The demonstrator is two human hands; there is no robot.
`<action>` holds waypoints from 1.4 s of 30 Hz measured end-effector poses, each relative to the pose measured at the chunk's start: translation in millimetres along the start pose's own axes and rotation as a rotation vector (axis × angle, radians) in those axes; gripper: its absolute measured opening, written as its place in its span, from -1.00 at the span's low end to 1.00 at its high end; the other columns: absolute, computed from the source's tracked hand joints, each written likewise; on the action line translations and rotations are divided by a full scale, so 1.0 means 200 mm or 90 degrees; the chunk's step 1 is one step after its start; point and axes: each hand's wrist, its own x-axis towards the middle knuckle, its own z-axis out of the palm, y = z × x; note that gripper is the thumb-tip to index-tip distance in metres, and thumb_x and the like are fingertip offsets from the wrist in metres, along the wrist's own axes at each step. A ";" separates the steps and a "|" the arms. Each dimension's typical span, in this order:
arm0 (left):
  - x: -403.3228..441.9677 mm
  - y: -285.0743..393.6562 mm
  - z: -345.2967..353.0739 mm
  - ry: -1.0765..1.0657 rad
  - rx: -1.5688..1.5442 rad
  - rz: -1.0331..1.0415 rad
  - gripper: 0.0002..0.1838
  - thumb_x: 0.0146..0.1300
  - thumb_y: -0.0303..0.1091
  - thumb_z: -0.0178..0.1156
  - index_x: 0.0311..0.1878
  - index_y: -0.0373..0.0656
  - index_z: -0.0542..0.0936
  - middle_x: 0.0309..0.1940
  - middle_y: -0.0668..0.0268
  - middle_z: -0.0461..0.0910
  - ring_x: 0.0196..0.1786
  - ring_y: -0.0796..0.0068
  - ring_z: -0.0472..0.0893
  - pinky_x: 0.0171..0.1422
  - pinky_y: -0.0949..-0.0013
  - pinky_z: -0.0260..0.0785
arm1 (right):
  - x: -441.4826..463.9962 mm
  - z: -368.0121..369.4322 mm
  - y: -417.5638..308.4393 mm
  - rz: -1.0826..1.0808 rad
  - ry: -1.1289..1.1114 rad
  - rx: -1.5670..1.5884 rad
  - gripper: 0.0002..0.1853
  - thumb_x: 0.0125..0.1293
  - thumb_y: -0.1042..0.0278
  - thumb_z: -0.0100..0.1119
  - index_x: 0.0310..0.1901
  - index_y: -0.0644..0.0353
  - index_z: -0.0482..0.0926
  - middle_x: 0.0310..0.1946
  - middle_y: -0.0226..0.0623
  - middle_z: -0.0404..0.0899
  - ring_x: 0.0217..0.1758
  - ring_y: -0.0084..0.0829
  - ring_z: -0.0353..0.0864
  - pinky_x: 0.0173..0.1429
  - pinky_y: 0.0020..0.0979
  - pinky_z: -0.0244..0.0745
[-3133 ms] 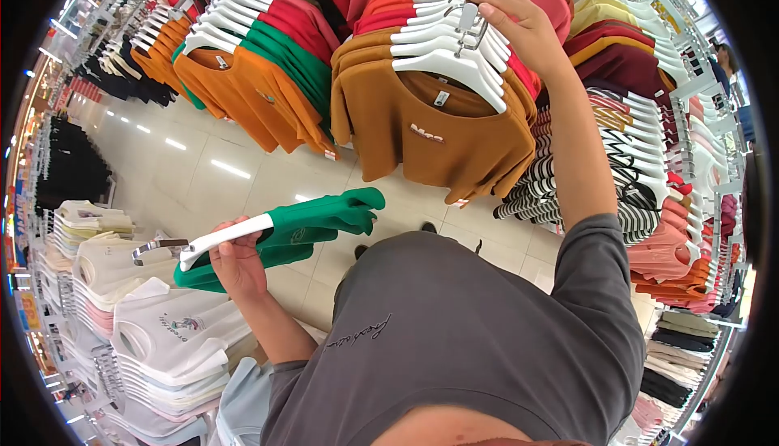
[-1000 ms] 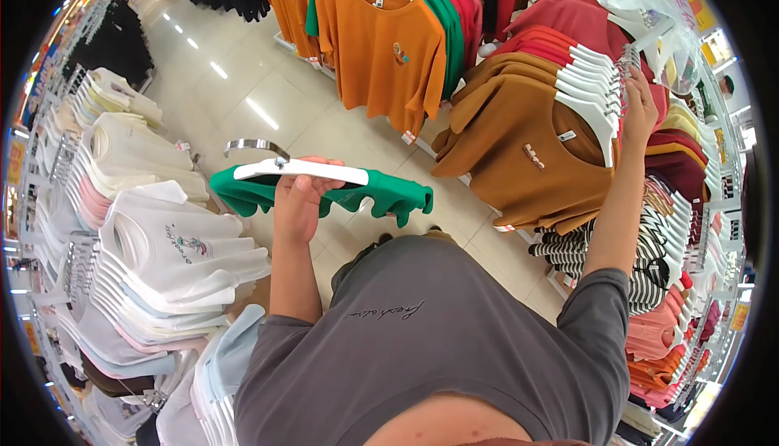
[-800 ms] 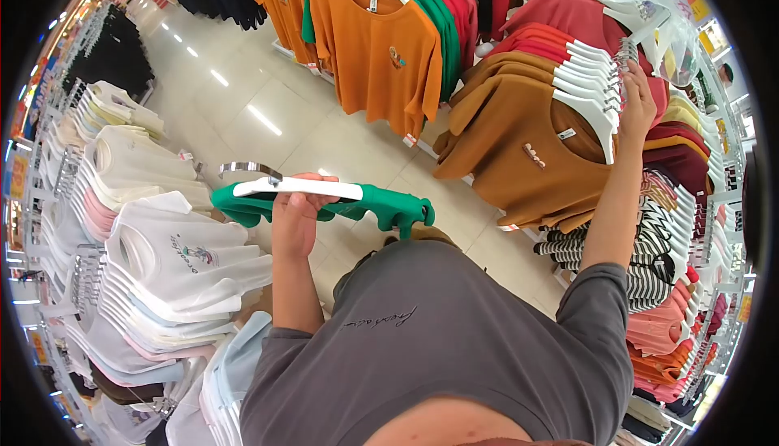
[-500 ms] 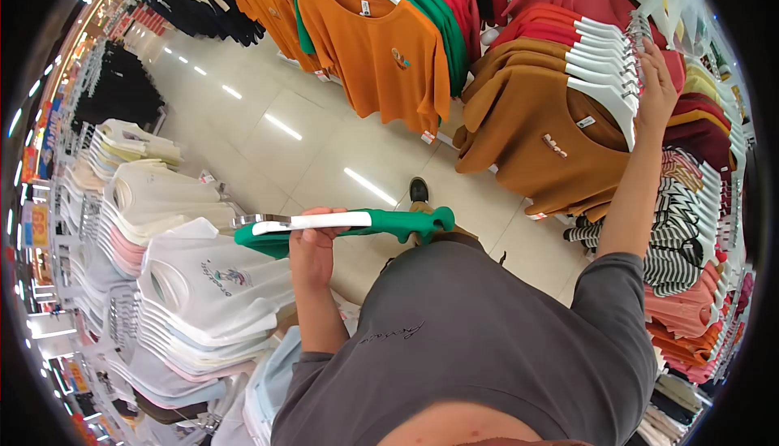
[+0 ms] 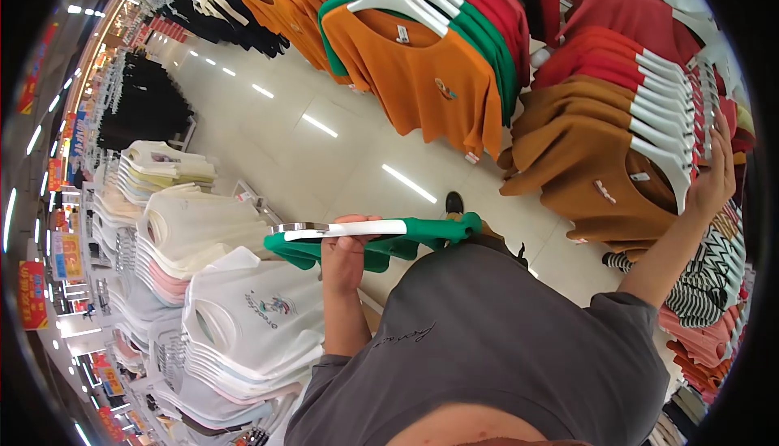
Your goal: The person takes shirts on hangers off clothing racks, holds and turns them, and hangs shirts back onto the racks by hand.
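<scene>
My left hand [image 5: 344, 258] is wrapped round the white hanger [image 5: 377, 228] of a green shirt [image 5: 438, 229], which hangs below it in front of my body. The hanger's metal hook points left. At the right, my right hand [image 5: 714, 172] is raised beside the metal hooks [image 5: 699, 113] of a row of white hangers. Brown shirts [image 5: 568, 166] hang there, with red shirts [image 5: 604, 60] behind them. The fingers lie along the hooks; whether they grip one is not clear.
Orange shirts [image 5: 422, 81] with green and red ones behind hang at the top centre. White and pastel shirts [image 5: 251, 316] hang at the lower left. Striped shirts [image 5: 704, 296] are at the right. The tiled floor [image 5: 284, 154] runs between the racks, and a shoe [image 5: 454, 202] shows there.
The view has turned, so the racks sit further right. The green shirt, earlier held out with its hook at the far left, is now level before me. My right hand remains by the brown shirts' hooks.
</scene>
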 end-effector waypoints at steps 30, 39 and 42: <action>1.15 -0.02 0.17 -0.300 -0.037 -0.183 -0.45 0.18 -0.11 0.40 0.10 -0.30 0.55 -0.03 0.08 0.66 -0.01 0.30 0.65 0.16 0.25 0.48 | 0.03 -0.13 -0.23 0.040 0.227 0.103 -0.61 0.43 0.57 -0.23 0.15 0.72 0.37 0.25 0.27 0.38 0.34 -0.02 0.41 0.49 -0.17 0.23; 1.27 0.05 -0.06 -0.368 0.021 -0.224 -0.39 0.17 -0.04 0.38 0.14 -0.32 0.52 0.02 0.04 0.62 0.06 0.21 0.62 0.19 0.18 0.45 | 0.22 0.95 -0.97 0.201 -0.155 0.150 -0.63 0.24 0.48 0.11 0.09 0.36 0.58 0.12 -0.07 0.58 0.21 -0.18 0.54 0.37 -0.24 0.31; 1.33 0.12 -0.15 -0.375 -0.017 -0.286 -0.46 0.15 -0.23 0.40 0.15 -0.29 0.54 -0.03 0.21 0.64 0.03 0.40 0.61 0.19 0.33 0.44 | 0.22 1.30 -1.12 0.228 -0.252 0.149 -0.65 0.22 0.43 0.22 0.06 0.27 0.59 0.05 -0.11 0.60 0.14 -0.23 0.59 0.23 -0.32 0.43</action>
